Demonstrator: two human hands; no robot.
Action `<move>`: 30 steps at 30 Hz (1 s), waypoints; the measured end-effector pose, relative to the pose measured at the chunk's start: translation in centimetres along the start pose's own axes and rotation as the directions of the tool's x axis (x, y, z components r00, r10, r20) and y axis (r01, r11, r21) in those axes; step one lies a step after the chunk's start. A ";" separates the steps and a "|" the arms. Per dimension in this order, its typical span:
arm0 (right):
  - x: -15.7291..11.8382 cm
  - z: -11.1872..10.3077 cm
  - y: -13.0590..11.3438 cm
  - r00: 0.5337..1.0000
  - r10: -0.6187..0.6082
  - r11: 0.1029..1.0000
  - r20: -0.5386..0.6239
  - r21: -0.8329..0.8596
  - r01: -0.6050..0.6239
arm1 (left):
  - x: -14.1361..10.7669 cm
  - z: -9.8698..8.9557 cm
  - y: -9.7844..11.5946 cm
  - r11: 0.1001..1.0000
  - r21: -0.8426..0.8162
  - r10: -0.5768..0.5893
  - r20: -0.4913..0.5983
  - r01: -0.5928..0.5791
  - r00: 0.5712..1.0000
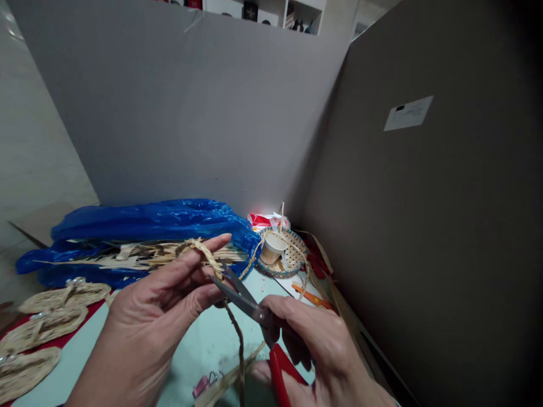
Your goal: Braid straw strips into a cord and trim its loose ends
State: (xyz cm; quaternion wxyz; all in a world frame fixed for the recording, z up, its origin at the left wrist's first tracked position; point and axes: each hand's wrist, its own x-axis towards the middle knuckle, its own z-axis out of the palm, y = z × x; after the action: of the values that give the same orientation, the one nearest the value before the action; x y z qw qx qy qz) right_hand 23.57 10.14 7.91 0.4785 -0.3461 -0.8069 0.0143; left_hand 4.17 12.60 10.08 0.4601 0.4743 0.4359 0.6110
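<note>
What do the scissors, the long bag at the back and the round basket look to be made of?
Scissors: grey blades, probably steel, dull with a slight sheen; the red handle looks like smooth plastic.
Bag: thin, glossy blue plastic film, judging by its crinkles and bright highlights.
Basket: likely woven bamboo or similar strips, matte, since gaps show between the crossing slats.

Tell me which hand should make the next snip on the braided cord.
Right, I'd say: the right hand grips the scissors, blades open at the braided cord, while the left hand is busy pinching it.
</note>
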 end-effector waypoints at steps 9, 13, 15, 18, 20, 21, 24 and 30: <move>-1.0 -0.4 0.9 0.992 0.064 0.998 0.107 0.015 -0.066 | 0.0 -0.2 0.5 0.999 0.010 -0.048 0.051 0.047 0.998; -0.2 -0.7 0.9 0.980 0.015 0.993 0.199 0.112 -0.038 | 0.6 0.7 1.1 1.000 0.011 0.006 -0.032 -0.006 0.999; 0.1 -0.9 1.0 0.989 -0.027 0.993 0.147 0.118 0.009 | 0.7 1.0 1.4 1.000 0.007 0.015 -0.041 -0.015 0.999; -0.3 -1.0 1.6 0.992 -0.056 0.996 0.109 0.069 0.048 | 0.5 1.2 1.3 1.000 0.003 0.019 -0.047 -0.019 0.999; -1.0 -1.2 2.1 0.991 -0.061 0.998 0.116 0.009 0.060 | 0.3 0.9 1.1 1.000 0.002 0.016 -0.046 -0.016 0.999; -1.3 -1.3 2.4 0.989 -0.058 0.998 0.133 -0.019 0.061 | 0.2 0.7 0.9 1.000 0.004 0.012 -0.040 -0.012 0.999; -2.0 -1.6 2.9 0.970 -0.002 0.999 0.242 -0.039 0.011 | 0.1 0.1 0.5 1.000 0.018 -0.011 0.018 0.010 1.000; -1.9 -2.0 3.0 0.970 0.010 0.999 0.241 -0.035 -0.002 | -0.1 -0.6 0.3 0.999 0.040 -0.038 0.083 0.035 0.996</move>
State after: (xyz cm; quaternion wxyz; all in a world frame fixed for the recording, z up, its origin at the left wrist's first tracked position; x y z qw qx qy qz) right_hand 27.31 10.71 6.48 0.3708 -0.3523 -0.8582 0.0439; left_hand 3.53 12.43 10.26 0.4799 0.5000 0.4367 0.5736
